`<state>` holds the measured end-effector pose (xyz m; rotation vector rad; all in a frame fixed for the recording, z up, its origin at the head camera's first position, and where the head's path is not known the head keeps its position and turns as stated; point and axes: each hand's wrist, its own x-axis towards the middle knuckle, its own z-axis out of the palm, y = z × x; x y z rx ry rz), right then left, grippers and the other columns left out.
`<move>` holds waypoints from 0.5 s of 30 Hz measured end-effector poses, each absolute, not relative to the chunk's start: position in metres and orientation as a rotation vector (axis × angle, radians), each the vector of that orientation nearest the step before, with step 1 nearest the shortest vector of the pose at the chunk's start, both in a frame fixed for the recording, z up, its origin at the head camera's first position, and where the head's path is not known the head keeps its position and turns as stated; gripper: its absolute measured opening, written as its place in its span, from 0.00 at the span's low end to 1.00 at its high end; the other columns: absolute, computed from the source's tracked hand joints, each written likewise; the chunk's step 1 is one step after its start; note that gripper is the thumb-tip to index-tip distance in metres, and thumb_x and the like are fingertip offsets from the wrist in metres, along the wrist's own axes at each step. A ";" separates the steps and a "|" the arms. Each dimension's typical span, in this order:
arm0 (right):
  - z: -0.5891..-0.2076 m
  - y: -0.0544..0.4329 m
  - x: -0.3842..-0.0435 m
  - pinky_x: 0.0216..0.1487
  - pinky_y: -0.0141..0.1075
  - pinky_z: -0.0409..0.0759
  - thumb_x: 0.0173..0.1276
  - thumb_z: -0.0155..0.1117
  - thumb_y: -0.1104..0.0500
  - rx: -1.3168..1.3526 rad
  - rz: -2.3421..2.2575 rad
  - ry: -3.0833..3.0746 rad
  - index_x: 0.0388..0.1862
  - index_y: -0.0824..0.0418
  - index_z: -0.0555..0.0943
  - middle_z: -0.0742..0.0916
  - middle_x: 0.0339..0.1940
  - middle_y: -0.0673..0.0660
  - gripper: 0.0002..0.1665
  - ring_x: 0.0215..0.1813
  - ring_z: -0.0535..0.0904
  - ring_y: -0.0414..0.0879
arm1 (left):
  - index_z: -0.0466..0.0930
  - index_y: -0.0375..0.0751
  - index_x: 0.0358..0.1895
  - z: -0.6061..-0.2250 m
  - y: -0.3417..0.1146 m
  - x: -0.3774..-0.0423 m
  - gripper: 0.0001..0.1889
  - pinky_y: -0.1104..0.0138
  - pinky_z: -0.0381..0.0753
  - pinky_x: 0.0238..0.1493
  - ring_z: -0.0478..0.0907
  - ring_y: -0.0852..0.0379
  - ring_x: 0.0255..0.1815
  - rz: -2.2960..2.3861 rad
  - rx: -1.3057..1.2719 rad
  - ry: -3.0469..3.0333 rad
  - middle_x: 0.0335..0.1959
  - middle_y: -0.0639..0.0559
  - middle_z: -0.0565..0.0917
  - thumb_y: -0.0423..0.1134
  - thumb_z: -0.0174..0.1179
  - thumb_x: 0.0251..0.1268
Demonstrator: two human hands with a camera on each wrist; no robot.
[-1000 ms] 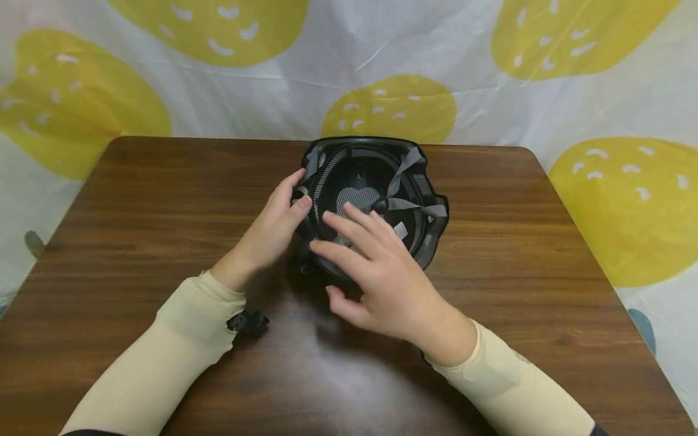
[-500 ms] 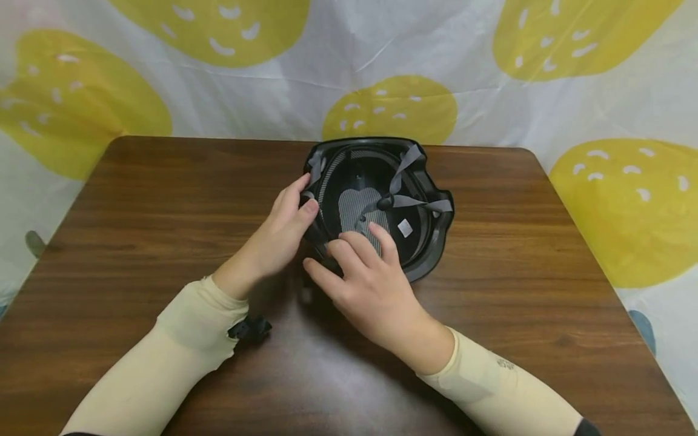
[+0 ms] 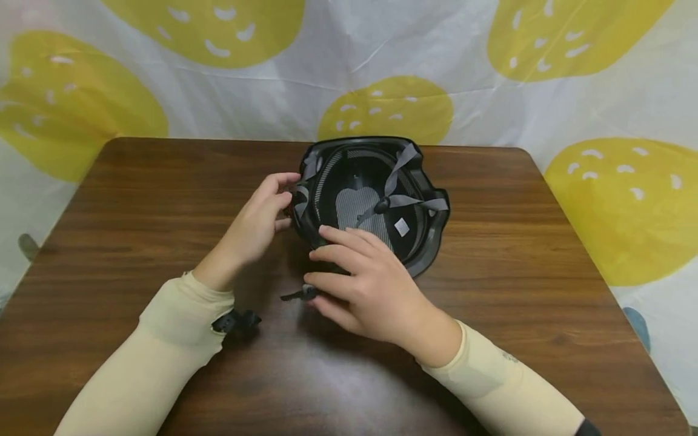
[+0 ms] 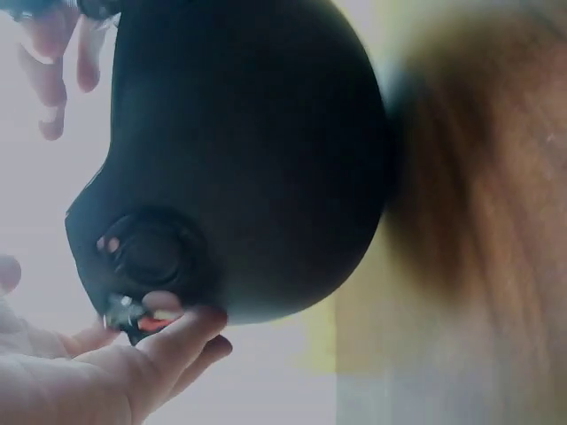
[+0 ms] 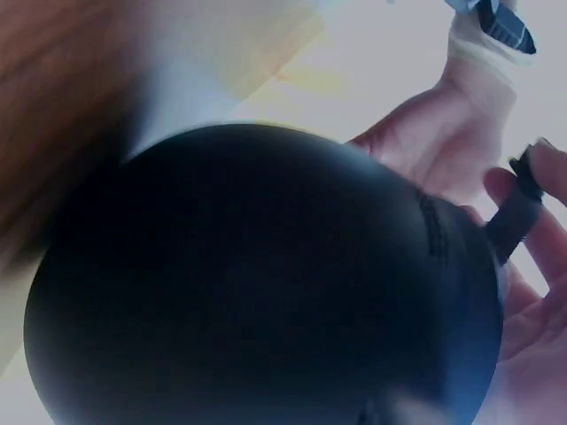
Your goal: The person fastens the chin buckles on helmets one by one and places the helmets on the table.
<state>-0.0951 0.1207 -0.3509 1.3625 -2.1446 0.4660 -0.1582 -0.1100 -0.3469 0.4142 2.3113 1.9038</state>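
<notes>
While the right hand (image 3: 373, 290) works near 7 o'clock of the helmet (head view, far edge as 12), its thumb and finger pinch a short dark strap end (image 5: 512, 220); the other fingers fan loosely toward the near rim. Left hand (image 3: 248, 227) at 9 o'clock: fingertips and thumb bent in on the rim, apparently pinching a small piece with a red patch (image 4: 154, 323); type of piece unclear.

Black helmet (image 3: 368, 172) lies hollow side up at table centre; contact beneath not visible. Inside, grey straps (image 3: 405, 200) run from 1 and 3 o'clock to a black slider (image 3: 382, 205); white label (image 3: 401, 227) toward 4. Brown table (image 3: 545, 290) beneath, printed cloth (image 3: 371, 36) beyond 12.

Judgement: strap handling in hand, the two pinched parts apart. Next move probably calls for left steadying the rim, right bringing the strap end toward 9, untwisted.
</notes>
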 end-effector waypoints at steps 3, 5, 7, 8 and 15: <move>-0.343 0.127 -0.098 0.72 0.55 0.72 0.69 0.77 0.53 1.341 0.638 -2.109 0.46 0.57 0.93 0.90 0.52 0.57 0.12 0.72 0.79 0.58 | 0.69 0.31 0.74 -0.345 -0.117 -0.162 0.25 0.53 0.76 0.65 0.74 0.46 0.69 1.833 0.440 2.433 0.73 0.40 0.73 0.28 0.42 0.77; -0.339 0.132 -0.102 0.73 0.54 0.72 0.71 0.75 0.54 1.301 0.745 -2.092 0.44 0.60 0.92 0.90 0.50 0.57 0.11 0.69 0.80 0.58 | 0.73 0.31 0.72 -0.346 -0.121 -0.165 0.25 0.55 0.75 0.60 0.76 0.46 0.69 1.753 0.472 2.532 0.70 0.40 0.76 0.26 0.45 0.74; -0.335 0.138 -0.107 0.71 0.52 0.73 0.74 0.72 0.54 1.255 0.828 -2.074 0.41 0.62 0.90 0.91 0.46 0.57 0.11 0.65 0.83 0.58 | 0.75 0.32 0.70 -0.347 -0.123 -0.167 0.23 0.55 0.74 0.59 0.77 0.45 0.69 1.679 0.494 2.610 0.68 0.40 0.78 0.25 0.49 0.74; -0.333 0.142 -0.110 0.69 0.50 0.75 0.74 0.71 0.55 1.232 0.864 -2.070 0.40 0.63 0.89 0.91 0.44 0.57 0.11 0.62 0.84 0.57 | 0.75 0.32 0.69 -0.348 -0.124 -0.168 0.22 0.55 0.75 0.61 0.78 0.44 0.68 1.661 0.493 2.625 0.68 0.40 0.79 0.25 0.50 0.75; -0.329 0.160 -0.127 0.40 0.39 0.78 0.71 0.71 0.67 1.097 1.001 -2.094 0.41 0.65 0.89 0.87 0.32 0.54 0.03 0.36 0.81 0.46 | 0.79 0.33 0.65 -0.351 -0.127 -0.169 0.19 0.51 0.79 0.64 0.83 0.41 0.60 1.596 0.460 2.714 0.61 0.38 0.84 0.26 0.61 0.74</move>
